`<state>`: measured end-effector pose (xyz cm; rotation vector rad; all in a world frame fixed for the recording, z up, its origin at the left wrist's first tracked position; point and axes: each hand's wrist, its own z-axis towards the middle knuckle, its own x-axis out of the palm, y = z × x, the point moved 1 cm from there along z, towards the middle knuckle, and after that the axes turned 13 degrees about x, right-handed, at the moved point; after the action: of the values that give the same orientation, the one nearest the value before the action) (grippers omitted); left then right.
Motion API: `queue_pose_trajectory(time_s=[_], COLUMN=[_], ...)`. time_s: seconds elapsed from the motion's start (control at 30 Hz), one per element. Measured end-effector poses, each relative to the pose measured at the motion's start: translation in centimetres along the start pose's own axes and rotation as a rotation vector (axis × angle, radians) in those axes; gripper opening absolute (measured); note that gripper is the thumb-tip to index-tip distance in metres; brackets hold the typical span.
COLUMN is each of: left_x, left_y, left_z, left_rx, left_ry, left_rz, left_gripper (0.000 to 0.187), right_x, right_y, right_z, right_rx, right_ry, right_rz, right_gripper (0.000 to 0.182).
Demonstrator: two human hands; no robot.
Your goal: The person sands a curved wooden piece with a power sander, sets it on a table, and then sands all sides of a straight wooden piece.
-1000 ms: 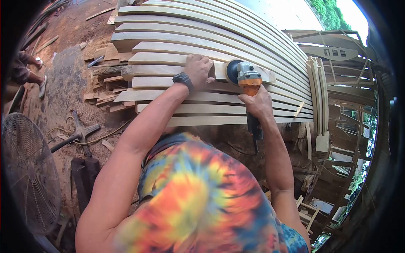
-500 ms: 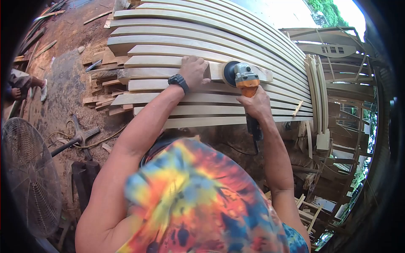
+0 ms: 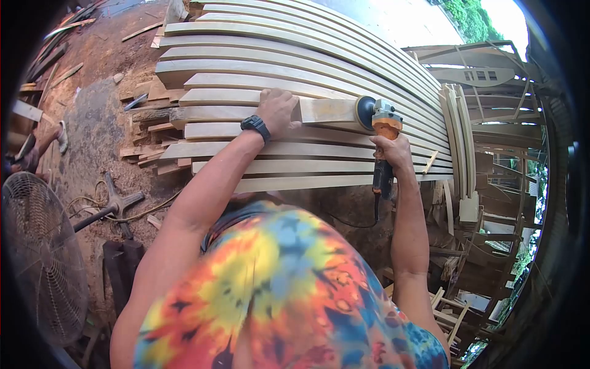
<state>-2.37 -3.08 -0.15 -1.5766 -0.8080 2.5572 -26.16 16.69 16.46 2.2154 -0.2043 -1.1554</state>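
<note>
Seemingly partway through sanding, holding the wood block (image 3: 329, 111) with left hand (image 3: 278, 113), gripping grinder (image 3: 386, 126) at its right end with right hand (image 3: 394, 151).

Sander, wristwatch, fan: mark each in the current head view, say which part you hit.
Sander (image 3: 386, 127): head view, on the orange housing behind its metal head.
Wristwatch (image 3: 255, 126): head view, on the dark watch itself.
Fan (image 3: 46, 258): head view, on the wire guard.
</note>
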Motion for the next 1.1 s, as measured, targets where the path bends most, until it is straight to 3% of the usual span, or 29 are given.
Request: queue_pose_trajectory(time_s=[0.23,0.33,0.4,0.43,1.1], left_x=[0.0,0.0,-0.1,-0.1,0.0], left_y=[0.0,0.0,0.0,-0.1,0.0], left_z=[-0.1,-0.1,-0.1,-0.1,-0.1], left_rx=[0.005,0.002,0.007,0.008,0.012], left_ry=[-0.007,-0.005,-0.006,-0.004,-0.006], left_rz=[-0.004,-0.007,0.003,0.001,0.012], left_gripper=[0.071,0.071,0.070,0.070,0.071], right_x=[2.1,3.7,4.7,4.9,5.6], right_y=[1.0,1.4,1.2,1.3,2.2], right_z=[-2.1,-2.8,-3.0,-3.1,-4.8], right_rx=[-0.021,-0.006,-0.191,-0.148,-0.145], right_ry=[-0.005,-0.018,-0.089,-0.063,-0.122], right_rz=[-0.048,-0.235,-0.379,-0.402,-0.498], right_gripper=[0.037,0.048,0.059,0.066,0.069])
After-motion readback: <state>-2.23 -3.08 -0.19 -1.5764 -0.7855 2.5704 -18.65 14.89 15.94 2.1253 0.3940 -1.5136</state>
